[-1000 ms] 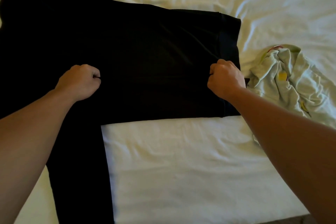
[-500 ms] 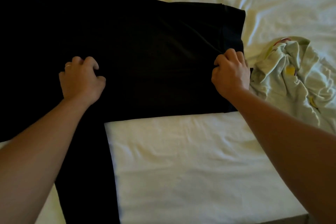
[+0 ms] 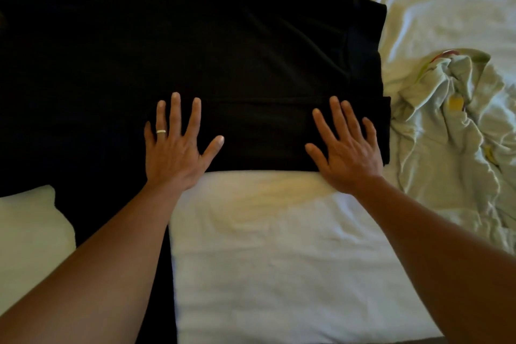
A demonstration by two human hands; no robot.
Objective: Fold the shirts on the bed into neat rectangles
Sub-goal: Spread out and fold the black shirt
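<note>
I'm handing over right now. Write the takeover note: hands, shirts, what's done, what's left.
Left hand: open, flat on the black cotton shirt.
Right hand: open, flat on the same shirt near its right edge.
Black shirt lies spread on the white bed sheet, its near edge apparently folded over; a sleeve hangs toward the bed's near edge.
Crumpled pale green shirt sits to the right, untouched.
Left: finish the black shirt's rectangle, then fold the green one.
</note>
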